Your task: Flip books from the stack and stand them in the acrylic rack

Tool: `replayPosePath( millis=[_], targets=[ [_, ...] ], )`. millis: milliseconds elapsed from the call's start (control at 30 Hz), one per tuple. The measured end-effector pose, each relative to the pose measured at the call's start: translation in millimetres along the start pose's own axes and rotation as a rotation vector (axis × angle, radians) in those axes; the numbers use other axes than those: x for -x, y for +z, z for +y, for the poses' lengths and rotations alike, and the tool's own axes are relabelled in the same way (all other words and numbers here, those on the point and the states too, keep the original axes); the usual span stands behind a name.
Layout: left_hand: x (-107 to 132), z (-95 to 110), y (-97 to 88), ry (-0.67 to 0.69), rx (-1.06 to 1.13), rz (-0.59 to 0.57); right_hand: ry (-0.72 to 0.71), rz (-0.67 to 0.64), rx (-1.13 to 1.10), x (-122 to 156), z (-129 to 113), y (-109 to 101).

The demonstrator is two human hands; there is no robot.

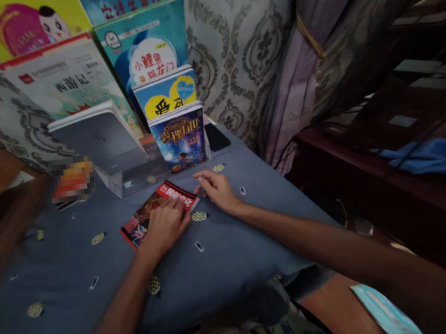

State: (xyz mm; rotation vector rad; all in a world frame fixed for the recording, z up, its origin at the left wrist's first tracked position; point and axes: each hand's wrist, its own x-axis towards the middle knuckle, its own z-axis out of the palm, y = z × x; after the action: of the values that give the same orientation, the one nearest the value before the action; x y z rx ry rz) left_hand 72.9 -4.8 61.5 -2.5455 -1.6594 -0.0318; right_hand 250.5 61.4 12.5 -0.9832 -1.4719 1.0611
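Note:
A small red book (140, 219) with white Chinese lettering and a dark picture lies cover up on the blue cloth. My left hand (165, 221) rests on its cover, fingers laid over the lower right part. Just right of the book's upper right corner is my right hand (218, 190), fingers partly bent and apart, nothing between them. Its fingertips are close to the corner; I cannot tell if they touch. Behind the book, a clear acrylic rack (138, 176) holds a dark blue book (181, 139), its title upside down, and a grey-covered book (100, 141).
Several picture books, among them a teal one (110, 45) and a pale one (62, 84), stand against the patterned wall. A black phone (217, 137) lies right of the rack. A blurred-out orange item (72, 180) is at left. Purple curtain (296, 71) hangs right of the table.

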Motion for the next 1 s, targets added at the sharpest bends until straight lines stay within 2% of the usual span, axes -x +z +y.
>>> replayPosePath(
  millis=[233,500,600,767,867,1000],
  targets=[
    [-0.2,1.7,-5.8,0.021,-0.007,-0.019,-0.081,0.022,0.07,4.0,-2.0,-2.8],
    [0.1,2.8,-4.3,0.006,-0.004,0.001,-0.173,-0.026,0.202,11.0,-9.9,-1.7],
    [1.1,1.2,-1.7,-0.001,0.006,0.027,-0.212,-0.099,0.306,13.8,-13.0,-0.6],
    [1.4,-12.3,5.3,0.036,0.09,0.07,-0.235,-0.3,0.597,16.8,-13.6,-0.6],
    [1.4,-23.9,10.6,0.006,0.114,0.102,-0.263,-0.332,0.665,14.9,-12.0,-2.5],
    [0.6,-32.5,14.3,-0.053,0.075,0.073,-0.303,-0.346,0.696,5.2,-10.1,-1.1]
  ],
)
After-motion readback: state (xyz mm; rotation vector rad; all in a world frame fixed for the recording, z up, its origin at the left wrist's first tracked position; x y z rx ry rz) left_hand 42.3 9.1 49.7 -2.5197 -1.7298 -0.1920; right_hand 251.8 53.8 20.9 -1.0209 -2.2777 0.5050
